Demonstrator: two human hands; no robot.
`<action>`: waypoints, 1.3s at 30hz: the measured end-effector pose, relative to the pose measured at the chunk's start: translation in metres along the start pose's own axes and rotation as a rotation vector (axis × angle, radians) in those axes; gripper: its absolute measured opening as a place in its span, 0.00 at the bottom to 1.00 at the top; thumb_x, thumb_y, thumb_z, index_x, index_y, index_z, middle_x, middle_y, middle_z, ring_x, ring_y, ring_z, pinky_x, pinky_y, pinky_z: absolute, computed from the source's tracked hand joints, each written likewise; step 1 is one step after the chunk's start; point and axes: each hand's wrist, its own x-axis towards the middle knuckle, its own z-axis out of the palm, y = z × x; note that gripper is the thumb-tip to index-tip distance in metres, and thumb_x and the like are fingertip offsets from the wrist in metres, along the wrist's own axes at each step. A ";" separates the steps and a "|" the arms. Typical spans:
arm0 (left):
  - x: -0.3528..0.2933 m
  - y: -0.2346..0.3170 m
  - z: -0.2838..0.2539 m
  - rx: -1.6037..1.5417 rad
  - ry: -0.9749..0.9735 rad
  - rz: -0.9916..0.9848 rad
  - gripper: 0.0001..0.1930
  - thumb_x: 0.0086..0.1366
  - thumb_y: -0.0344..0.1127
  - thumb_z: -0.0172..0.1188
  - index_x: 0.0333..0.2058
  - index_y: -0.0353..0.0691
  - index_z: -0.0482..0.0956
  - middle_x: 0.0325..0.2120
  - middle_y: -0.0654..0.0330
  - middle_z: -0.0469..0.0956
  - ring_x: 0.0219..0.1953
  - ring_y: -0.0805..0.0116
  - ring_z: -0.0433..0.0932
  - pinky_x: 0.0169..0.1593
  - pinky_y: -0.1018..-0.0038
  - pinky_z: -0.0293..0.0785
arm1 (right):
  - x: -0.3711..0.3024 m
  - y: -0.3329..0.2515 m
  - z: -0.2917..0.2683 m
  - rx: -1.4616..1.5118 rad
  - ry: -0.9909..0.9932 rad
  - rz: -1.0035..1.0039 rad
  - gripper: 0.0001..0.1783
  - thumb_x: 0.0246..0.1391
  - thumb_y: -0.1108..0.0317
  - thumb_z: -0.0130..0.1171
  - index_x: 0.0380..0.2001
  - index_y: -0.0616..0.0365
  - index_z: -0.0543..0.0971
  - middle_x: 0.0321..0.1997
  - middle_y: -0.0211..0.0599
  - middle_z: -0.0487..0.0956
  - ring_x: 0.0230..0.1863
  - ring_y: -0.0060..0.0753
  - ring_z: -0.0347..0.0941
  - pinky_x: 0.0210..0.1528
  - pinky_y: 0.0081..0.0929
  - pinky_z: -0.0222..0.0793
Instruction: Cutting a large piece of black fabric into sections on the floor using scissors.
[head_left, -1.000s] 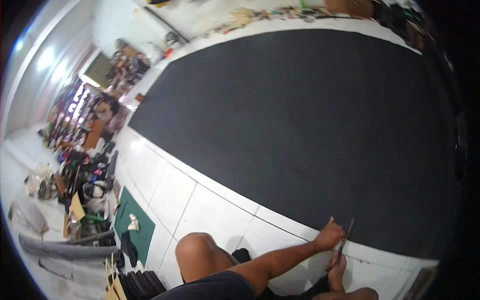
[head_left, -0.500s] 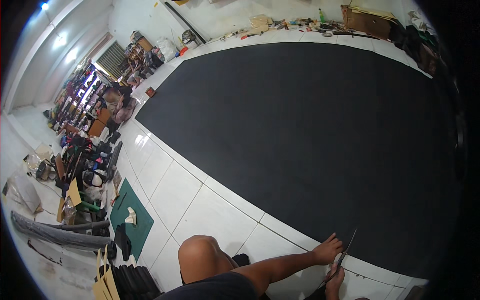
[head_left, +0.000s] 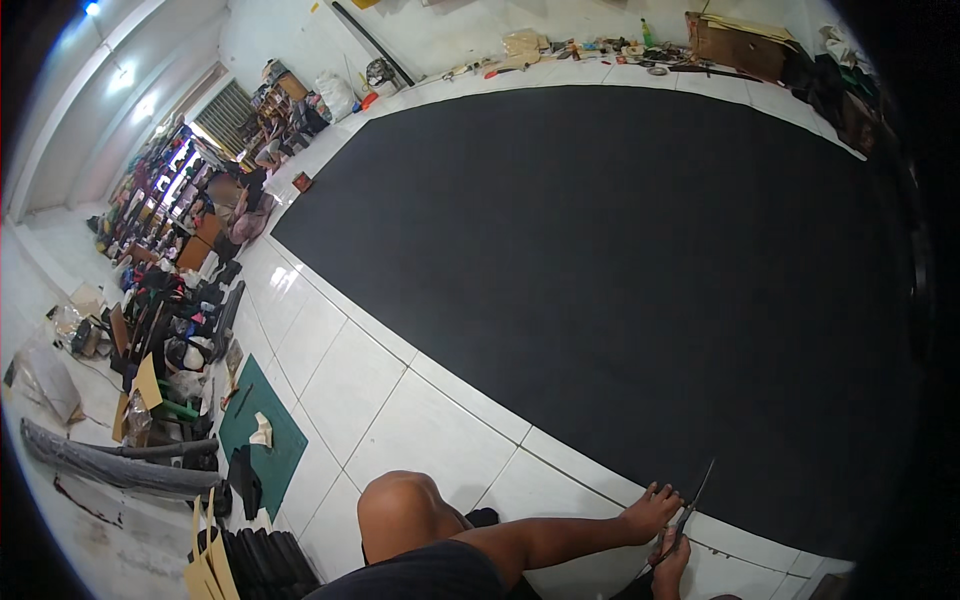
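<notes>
My right grip (head_left: pixel 670 562) is closing round one pair of scissors (head_left: pixel 690 513), and I'm holding it by the handles with the tips pointing away from me, over the black sheet (head_left: pixel 580 270). The scissors are sitting small in my view, so I can't fairly tell whether the two blades are parted or together. My left grip (head_left: pixel 652 512) is holding nothing; it is lying open across the sheet's near edge, fingers spread, just beside the blades.

That one black sheet is stretching out in front of me, filling most of the white tiled floor (head_left: pixel 360 405). One bare knee (head_left: pixel 400 500) of mine is rising to the left of my arm.

Farther left, one green mat (head_left: pixel 287 440) is lying on the tiles, with one crumpled white piece (head_left: pixel 261 430) resting on it. Beyond the mat, two dark rolls (head_left: pixel 120 472) are lying side by side. Along the far wall, one green bottle (head_left: pixel 646 35) is standing near one brown box (head_left: pixel 740 47). One white bag (head_left: pixel 334 95) is slumping past the far left corner, and one small reddish box (head_left: pixel 302 182) is sitting by the sheet's left edge.
</notes>
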 end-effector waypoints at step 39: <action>-0.006 0.002 -0.004 -0.046 -0.051 -0.004 0.29 0.66 0.37 0.48 0.63 0.30 0.56 0.63 0.45 0.54 0.70 0.48 0.47 0.69 0.49 0.43 | 0.019 0.000 0.006 0.116 -0.007 -0.054 0.19 0.65 0.50 0.49 0.28 0.52 0.67 0.13 0.21 0.63 0.10 0.14 0.59 0.12 0.17 0.52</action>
